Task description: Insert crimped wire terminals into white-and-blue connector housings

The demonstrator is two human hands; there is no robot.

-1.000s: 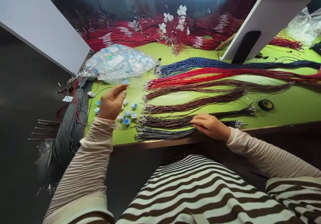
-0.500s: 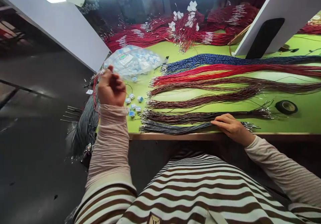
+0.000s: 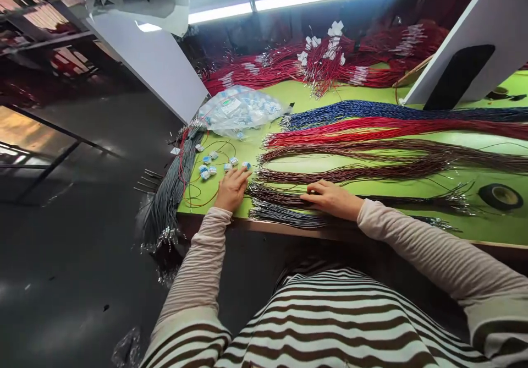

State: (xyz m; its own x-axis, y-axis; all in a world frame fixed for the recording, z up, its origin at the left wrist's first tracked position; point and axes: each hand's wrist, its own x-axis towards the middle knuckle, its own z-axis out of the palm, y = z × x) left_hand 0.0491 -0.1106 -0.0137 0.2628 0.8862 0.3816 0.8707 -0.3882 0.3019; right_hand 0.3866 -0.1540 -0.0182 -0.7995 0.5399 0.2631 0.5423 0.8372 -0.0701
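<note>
Reaching spread, empty left hand (image 3: 231, 189) toward loose connectors (image 3: 208, 170); pinning near brown wire bundle (image 3: 275, 193) under flat, empty right hand (image 3: 331, 198) for steadiness.

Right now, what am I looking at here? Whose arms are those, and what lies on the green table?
No machine: a camera worn on a person's head looks down at their own hands. The left hand lies flat beside small blue-and-white connector housings. The right hand rests on a dark brown wire bundle. The green table also bears a blue wire bundle, a red wire bundle, a clear bag of connectors and a black tape roll. Neither hand holds anything up.
</note>
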